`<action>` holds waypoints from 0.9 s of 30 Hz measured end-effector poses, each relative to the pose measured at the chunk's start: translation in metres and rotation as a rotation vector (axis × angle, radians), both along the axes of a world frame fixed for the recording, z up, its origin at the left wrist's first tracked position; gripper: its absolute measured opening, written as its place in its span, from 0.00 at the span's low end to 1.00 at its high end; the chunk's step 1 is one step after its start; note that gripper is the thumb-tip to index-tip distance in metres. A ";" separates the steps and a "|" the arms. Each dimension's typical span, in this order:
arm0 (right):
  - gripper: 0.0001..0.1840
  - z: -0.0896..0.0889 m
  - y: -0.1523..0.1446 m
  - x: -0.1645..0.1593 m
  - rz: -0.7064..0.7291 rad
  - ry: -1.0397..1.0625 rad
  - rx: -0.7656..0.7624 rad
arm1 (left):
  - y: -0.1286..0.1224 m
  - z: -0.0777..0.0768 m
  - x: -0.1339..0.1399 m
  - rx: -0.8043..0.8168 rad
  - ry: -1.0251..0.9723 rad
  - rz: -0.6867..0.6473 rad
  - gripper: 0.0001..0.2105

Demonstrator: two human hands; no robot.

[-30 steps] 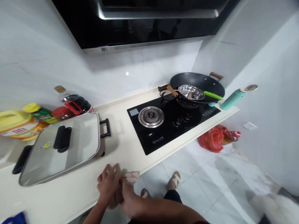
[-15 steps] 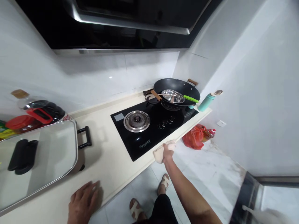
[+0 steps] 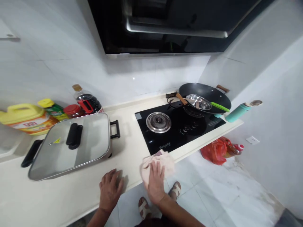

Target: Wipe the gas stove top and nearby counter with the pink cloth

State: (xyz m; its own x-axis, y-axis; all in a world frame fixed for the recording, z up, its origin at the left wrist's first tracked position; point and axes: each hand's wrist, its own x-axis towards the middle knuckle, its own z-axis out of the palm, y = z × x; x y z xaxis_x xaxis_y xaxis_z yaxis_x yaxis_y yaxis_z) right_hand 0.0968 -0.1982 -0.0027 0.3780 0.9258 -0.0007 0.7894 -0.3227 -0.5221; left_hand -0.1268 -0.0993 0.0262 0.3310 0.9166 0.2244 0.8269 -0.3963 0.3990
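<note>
My right hand [image 3: 156,181] lies over a pale pink cloth [image 3: 167,160], holding it against the front edge of the counter, by the near-left corner of the black gas hob [image 3: 170,140]. Part of the cloth hangs past the edge. To the left, my left hand [image 3: 110,188] rests on the cream countertop [image 3: 129,142] with its fingers apart and nothing in it. Beyond that hand stands a rectangular electric pan with a glass lid [image 3: 92,138] and a black lid handle.
A wok [image 3: 201,90] holding a metal bowl [image 3: 198,101] and a green-handled utensil sits on the hob's right burner. A teal bottle [image 3: 238,112] stands at the right end. Several bottles and a yellow jug [image 3: 26,116] line the wall. A range hood [image 3: 165,41] hangs above.
My right hand has drawn the cloth leftward along the counter's front edge, from the hob's middle to its near-left corner. My view has turned left, showing more of the pan and bottles.
</note>
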 end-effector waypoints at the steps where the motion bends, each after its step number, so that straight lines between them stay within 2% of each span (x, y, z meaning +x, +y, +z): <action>1: 0.47 0.008 0.001 -0.013 0.134 0.026 -0.028 | 0.000 -0.001 -0.001 0.007 -0.027 -0.001 0.18; 4: 0.47 0.034 0.012 -0.043 0.551 0.101 -0.024 | 0.001 -0.007 -0.006 0.039 -0.159 -0.012 0.20; 6: 0.44 0.048 0.025 -0.052 0.795 0.116 -0.002 | 0.002 -0.010 -0.010 0.046 -0.250 -0.010 0.21; 7: 0.41 0.053 0.033 -0.053 0.881 0.113 -0.002 | 0.002 -0.012 -0.012 0.040 -0.280 -0.006 0.21; 9: 0.36 0.059 0.049 -0.044 0.945 0.100 -0.014 | 0.001 -0.013 -0.014 0.026 -0.316 0.014 0.22; 11: 0.32 0.060 0.063 -0.023 0.879 0.078 -0.013 | -0.001 -0.014 -0.014 0.034 -0.335 0.028 0.22; 14: 0.29 0.058 0.075 0.017 0.636 -0.007 0.037 | -0.003 -0.014 -0.013 0.053 -0.341 0.013 0.20; 16: 0.26 0.056 0.078 0.037 0.527 -0.096 0.065 | -0.003 -0.013 -0.013 0.052 -0.320 -0.003 0.19; 19: 0.19 0.053 0.076 0.048 0.444 -0.203 0.046 | -0.001 -0.013 -0.012 0.069 -0.281 -0.036 0.16; 23: 0.12 0.045 0.069 0.056 0.353 -0.248 0.046 | 0.001 -0.014 -0.012 0.112 -0.246 -0.074 0.12; 25: 0.12 0.040 0.068 0.073 0.300 -0.250 0.086 | 0.001 -0.014 -0.011 0.125 -0.232 -0.075 0.12; 27: 0.13 0.038 0.071 0.100 0.139 -0.257 0.114 | 0.000 -0.013 -0.010 0.120 -0.211 -0.067 0.13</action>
